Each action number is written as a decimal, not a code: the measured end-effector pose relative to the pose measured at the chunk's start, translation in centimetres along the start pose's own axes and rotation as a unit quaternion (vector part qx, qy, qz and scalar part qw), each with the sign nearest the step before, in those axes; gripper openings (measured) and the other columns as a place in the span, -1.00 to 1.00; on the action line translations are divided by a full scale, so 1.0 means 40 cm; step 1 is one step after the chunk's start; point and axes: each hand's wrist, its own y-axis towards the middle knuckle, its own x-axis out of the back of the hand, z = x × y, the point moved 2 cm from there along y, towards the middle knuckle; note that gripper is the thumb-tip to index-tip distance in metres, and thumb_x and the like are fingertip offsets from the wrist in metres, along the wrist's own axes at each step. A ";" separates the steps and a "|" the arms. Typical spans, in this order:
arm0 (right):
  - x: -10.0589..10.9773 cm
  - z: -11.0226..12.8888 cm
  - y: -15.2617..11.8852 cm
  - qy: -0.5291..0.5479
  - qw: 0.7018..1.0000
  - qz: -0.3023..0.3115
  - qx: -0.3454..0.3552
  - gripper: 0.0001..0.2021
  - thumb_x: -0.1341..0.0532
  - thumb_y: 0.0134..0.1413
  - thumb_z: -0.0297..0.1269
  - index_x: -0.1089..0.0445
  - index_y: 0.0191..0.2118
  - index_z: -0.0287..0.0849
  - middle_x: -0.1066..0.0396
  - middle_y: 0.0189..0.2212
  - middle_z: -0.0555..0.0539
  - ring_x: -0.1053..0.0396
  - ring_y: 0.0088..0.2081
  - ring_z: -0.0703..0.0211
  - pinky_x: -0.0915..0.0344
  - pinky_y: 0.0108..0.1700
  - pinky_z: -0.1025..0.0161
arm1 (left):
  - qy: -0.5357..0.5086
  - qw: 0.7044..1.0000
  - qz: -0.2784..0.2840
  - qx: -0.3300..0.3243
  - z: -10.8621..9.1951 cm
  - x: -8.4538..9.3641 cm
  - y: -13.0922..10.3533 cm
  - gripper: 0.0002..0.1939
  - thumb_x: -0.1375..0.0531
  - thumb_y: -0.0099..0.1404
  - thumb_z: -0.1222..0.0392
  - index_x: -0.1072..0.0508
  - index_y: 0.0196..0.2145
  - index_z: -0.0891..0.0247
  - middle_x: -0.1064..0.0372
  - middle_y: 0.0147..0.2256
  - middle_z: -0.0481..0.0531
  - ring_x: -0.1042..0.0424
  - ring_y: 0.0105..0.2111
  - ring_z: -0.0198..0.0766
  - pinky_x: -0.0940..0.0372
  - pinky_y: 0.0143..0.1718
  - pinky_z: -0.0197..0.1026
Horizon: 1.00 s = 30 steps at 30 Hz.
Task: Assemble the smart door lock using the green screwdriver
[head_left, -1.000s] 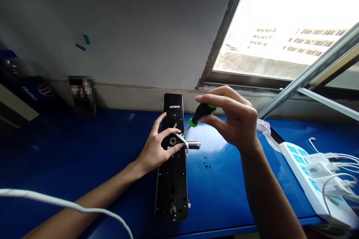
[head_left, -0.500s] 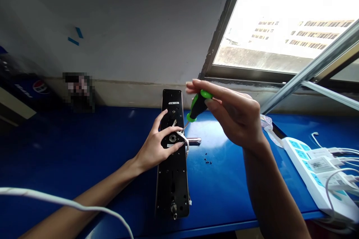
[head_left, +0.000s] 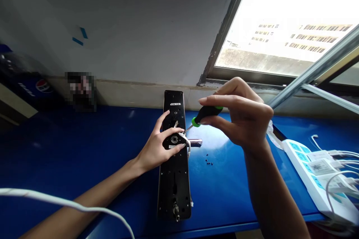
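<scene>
A white label (head_left: 175, 104) reading "CE" and a number, seemingly 15, is sitting near the far end of the black panel (head_left: 174, 183); a second label (head_left: 172, 146) is showing beside my thumb, too small to read; at far left a dark blue package (head_left: 28, 89) is bearing a round Pepsi emblem (head_left: 43, 86). The panel is lying mid-desk, running from the back edge toward the front edge; the glossy blue desk (head_left: 112, 134) is meeting a grey wall (head_left: 126, 26) bearing blue tape strips (head_left: 83, 33); a bright window (head_left: 280, 7) is showing a building. Toward the desk's right edge a white power strip (head_left: 306, 174) is holding several chargers (head_left: 322, 167) and their cables; small black screws (head_left: 208, 163) are lying loose right of the panel. My left hand (head_left: 161, 145) is resting on the panel, fingers spread around a white cable (head_left: 188, 145); my right hand (head_left: 238, 115) is pinching a black-and-green screwdriver (head_left: 208, 114), its tip reaching the panel's right side.
</scene>
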 end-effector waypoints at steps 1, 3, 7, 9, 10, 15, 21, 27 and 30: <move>0.001 0.001 0.001 -0.011 1.000 0.000 -0.002 -0.59 -0.49 0.08 -0.28 -0.60 0.06 0.14 -0.53 -0.19 -0.06 -0.54 -0.16 0.06 -0.60 -0.19 0.08 | -0.002 1.000 0.001 0.000 0.001 0.000 0.000 -0.60 -0.39 0.30 0.01 -0.59 0.09 0.00 0.30 0.51 -0.03 0.01 0.47 0.18 -0.05 0.46 0.20; 0.000 0.003 0.002 0.006 0.999 0.035 -0.021 -0.62 -0.35 0.26 -0.31 -0.53 0.17 0.11 -0.52 -0.04 -0.10 -0.53 -0.01 0.00 -0.58 -0.03 0.00 | -0.005 1.000 0.003 -0.001 0.002 0.000 0.000 -0.61 -0.38 0.30 0.01 -0.59 0.08 0.00 0.30 0.51 -0.03 0.00 0.46 0.19 -0.06 0.46 0.23; -0.004 0.001 0.001 0.083 0.991 0.082 -0.060 -0.51 -0.18 0.37 -0.47 -0.39 0.30 0.12 -0.53 0.12 -0.08 -0.52 0.11 -0.01 -0.53 0.12 -0.08 | -0.005 1.000 0.002 -0.004 0.005 -0.001 0.003 -0.61 -0.38 0.30 0.01 -0.59 0.07 0.01 0.29 0.51 -0.02 -0.01 0.46 0.21 -0.07 0.45 0.26; -0.001 -0.005 -0.001 0.057 0.996 0.045 -0.044 -0.54 -0.34 0.25 -0.43 -0.49 0.20 0.14 -0.59 -0.04 -0.04 -0.57 -0.05 0.04 -0.59 -0.03 0.02 | -0.004 1.000 0.002 -0.008 0.007 -0.001 0.003 -0.62 -0.38 0.31 0.00 -0.59 0.07 0.00 0.30 0.51 -0.02 -0.02 0.45 0.22 -0.10 0.44 0.25; 0.001 -0.008 -0.002 0.029 0.999 0.022 -0.029 -0.56 -0.43 0.16 -0.39 -0.55 0.13 0.14 -0.59 -0.14 -0.03 -0.56 -0.14 0.08 -0.59 -0.12 0.06 | -0.004 1.000 0.003 -0.008 0.008 -0.002 0.003 -0.62 -0.37 0.31 0.00 -0.59 0.07 0.00 0.30 0.51 -0.03 -0.02 0.45 0.22 -0.10 0.44 0.25; -0.002 -0.010 -0.001 0.011 0.998 0.044 -0.045 -0.62 -0.25 0.36 -0.29 -0.48 0.23 0.11 -0.50 0.02 -0.10 -0.51 0.00 0.03 -0.55 0.01 -0.01 | -0.002 1.000 0.004 0.004 0.007 -0.001 0.002 -0.66 -0.37 0.32 -0.02 -0.58 0.03 0.01 0.30 0.51 -0.04 0.01 0.46 0.22 -0.10 0.42 0.28; 0.000 -0.017 -0.001 0.036 0.998 0.014 -0.051 -0.60 -0.43 0.16 -0.31 -0.57 0.10 0.15 -0.53 -0.19 -0.02 -0.52 -0.16 0.09 -0.58 -0.15 0.07 | -0.006 1.000 0.010 0.019 0.004 -0.002 0.002 -0.71 -0.36 0.31 -0.06 -0.54 -0.06 0.05 0.30 0.51 -0.05 0.03 0.47 0.19 -0.10 0.42 0.30; -0.001 -0.012 0.000 0.068 0.992 0.071 -0.082 -0.59 -0.17 0.41 -0.38 -0.43 0.27 0.09 -0.49 0.12 -0.08 -0.47 0.12 0.03 -0.50 0.14 -0.07 | -0.002 1.000 0.010 0.024 0.003 0.000 0.000 -0.72 -0.36 0.31 -0.06 -0.54 -0.07 0.04 0.28 0.51 -0.07 0.05 0.48 0.18 -0.09 0.43 0.28; -0.004 -0.011 -0.001 0.090 0.992 0.052 -0.078 -0.56 -0.29 0.31 -0.42 -0.47 0.22 0.15 -0.57 0.01 -0.03 -0.55 -0.01 0.07 -0.58 -0.02 0.01 | 0.003 1.000 0.007 0.021 0.002 0.000 0.002 -0.72 -0.36 0.31 -0.05 -0.54 -0.07 0.04 0.27 0.51 -0.06 0.03 0.47 0.19 -0.10 0.43 0.26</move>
